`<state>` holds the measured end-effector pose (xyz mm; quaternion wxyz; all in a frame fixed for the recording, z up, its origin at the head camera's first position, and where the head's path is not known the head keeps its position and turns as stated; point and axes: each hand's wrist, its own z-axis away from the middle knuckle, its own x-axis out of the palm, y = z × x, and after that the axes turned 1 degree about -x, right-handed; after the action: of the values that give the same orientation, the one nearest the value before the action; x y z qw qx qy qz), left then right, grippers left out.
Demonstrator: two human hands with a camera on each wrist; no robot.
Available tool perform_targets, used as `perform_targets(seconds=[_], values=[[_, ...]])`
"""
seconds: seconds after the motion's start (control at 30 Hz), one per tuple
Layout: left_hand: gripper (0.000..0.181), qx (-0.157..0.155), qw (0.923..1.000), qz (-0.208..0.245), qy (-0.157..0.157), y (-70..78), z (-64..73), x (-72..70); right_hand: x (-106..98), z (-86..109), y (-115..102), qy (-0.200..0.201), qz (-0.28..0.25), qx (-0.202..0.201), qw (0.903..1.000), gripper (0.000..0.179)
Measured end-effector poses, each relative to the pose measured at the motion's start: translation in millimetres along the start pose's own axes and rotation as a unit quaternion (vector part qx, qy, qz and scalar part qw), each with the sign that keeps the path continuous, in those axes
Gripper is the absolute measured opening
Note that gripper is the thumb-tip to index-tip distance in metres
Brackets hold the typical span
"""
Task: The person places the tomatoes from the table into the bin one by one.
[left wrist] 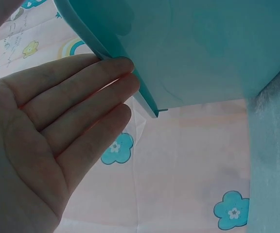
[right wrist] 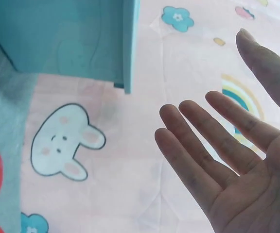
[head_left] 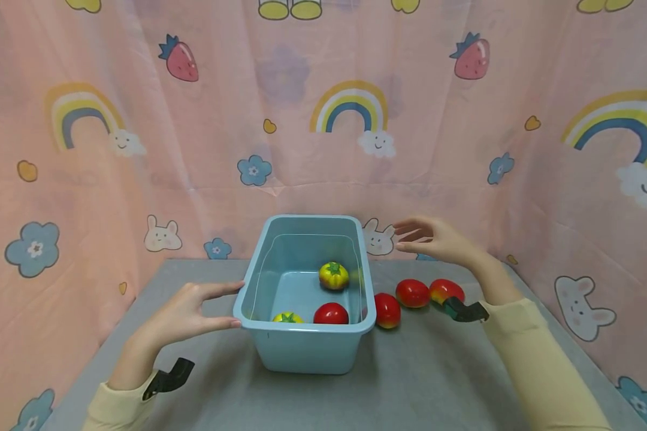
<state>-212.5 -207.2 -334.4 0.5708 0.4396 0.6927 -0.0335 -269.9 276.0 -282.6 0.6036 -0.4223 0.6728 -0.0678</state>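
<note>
A light blue plastic bin stands on the table, holding a ribbed yellow-green fruit, a second yellow-green one partly hidden by the front rim, and a glossy red fruit. My left hand touches the bin's left rim with nearly straight fingers; in the left wrist view its fingertips lie against the rim. Off the bin's right side, my right hand hovers in the air with fingers spread and nothing in it.
Right of the bin, two red fruits and a red-yellow one lie in a row on the grey table. A pink patterned curtain encloses the table at the back and sides.
</note>
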Motion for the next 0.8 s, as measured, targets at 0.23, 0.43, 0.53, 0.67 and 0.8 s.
perform_targets(seconds=[0.23, 0.43, 0.53, 0.67, 0.8], values=[[0.061, -0.001, 1.0000, -0.002, -0.001, 0.9, -1.6, 1.3, -8, 12.7, 15, 0.006, 0.019, 0.035, 0.9992, 0.052], [0.062, -0.003, 1.0000, 0.000, -0.001, 2.2, -3.5, 2.4, -16, 24.1, 24, 0.010, 0.020, 0.052, 0.9984, 0.050], [0.062, -0.004, 1.0000, 0.000, -0.002, 2.6, -3.9, 2.7, -18, 28.9, 29, 0.012, 0.017, 0.055, 0.9983, 0.049], [0.062, -0.009, 1.0000, 0.001, -0.002, 2.3, -3.2, 2.2, -19, 33.1, 38, 0.011, 0.020, 0.064, 0.9977, 0.050], [0.062, -0.015, 0.9999, 0.002, -0.002, 1.8, -2.6, 1.8, -20, 37.1, 47, 0.009, 0.019, 0.079, 0.9966, 0.051]])
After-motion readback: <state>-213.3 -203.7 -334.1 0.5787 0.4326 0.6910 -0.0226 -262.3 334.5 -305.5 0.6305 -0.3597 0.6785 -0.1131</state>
